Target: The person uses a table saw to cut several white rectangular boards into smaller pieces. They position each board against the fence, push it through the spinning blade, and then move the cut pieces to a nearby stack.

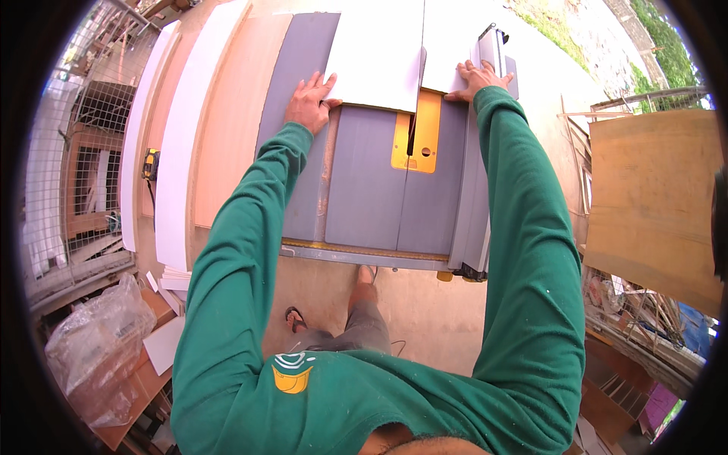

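Note:
A white board (375, 57) lies on the grey table saw (364, 182), split by a long cut into a wide left piece and a narrow right strip (447, 72). At the near left corner of the wide piece, my left hand (309, 102) rests with fingers spread. My right hand (481, 78) lies open, its fingers spread across the strip's near right corner and the metal rip fence (493, 47). Between them is the yellow throat plate (427, 144) with its dark slot. The blade itself cannot be made out.
Long white-faced panels (186, 144) lie left of the saw, with a yellow tape measure (150, 164) on them. Wire mesh shelving (83, 152) stands farther left. Clear plastic sheeting (102, 341) sits lower left. A large brown panel (652, 197) and wood scraps are at right.

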{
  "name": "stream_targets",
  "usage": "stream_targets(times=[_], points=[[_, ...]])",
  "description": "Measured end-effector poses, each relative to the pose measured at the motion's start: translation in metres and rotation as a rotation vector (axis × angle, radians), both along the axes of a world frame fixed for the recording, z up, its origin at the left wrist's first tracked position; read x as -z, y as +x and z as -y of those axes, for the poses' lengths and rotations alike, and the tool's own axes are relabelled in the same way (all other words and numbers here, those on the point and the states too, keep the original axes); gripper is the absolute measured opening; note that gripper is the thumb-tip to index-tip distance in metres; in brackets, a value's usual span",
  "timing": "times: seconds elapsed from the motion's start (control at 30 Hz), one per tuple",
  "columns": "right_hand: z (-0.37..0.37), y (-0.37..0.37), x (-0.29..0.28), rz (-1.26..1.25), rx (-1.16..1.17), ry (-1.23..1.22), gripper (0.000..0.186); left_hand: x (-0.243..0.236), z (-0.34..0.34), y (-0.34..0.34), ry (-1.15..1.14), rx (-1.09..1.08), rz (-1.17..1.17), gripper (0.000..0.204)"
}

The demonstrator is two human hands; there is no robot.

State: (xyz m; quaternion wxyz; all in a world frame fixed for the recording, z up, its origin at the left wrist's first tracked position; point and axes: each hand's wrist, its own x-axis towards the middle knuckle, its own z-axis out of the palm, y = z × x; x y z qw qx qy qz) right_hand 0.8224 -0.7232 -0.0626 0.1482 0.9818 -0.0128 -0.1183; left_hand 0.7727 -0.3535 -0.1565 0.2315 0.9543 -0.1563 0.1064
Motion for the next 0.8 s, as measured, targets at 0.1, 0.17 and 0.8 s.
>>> stream_targets(times=[0.1, 0.17, 0.8], points=[[0.007, 0.022, 0.003, -0.035, 0.036, -0.037, 0.103, -0.003, 0.002, 0.000, -0.004, 0.012, -0.018, 0.056], [0.010, 0.035, 0.003, -0.027, 0.024, -0.023, 0.102, -0.002, 0.001, -0.001, -0.019, 0.015, -0.011, 0.056], [0.023, 0.065, -0.013, -0.234, -0.050, 0.054, 0.098, -0.057, 0.008, -0.008, -0.274, -0.152, -0.145, 0.051]])
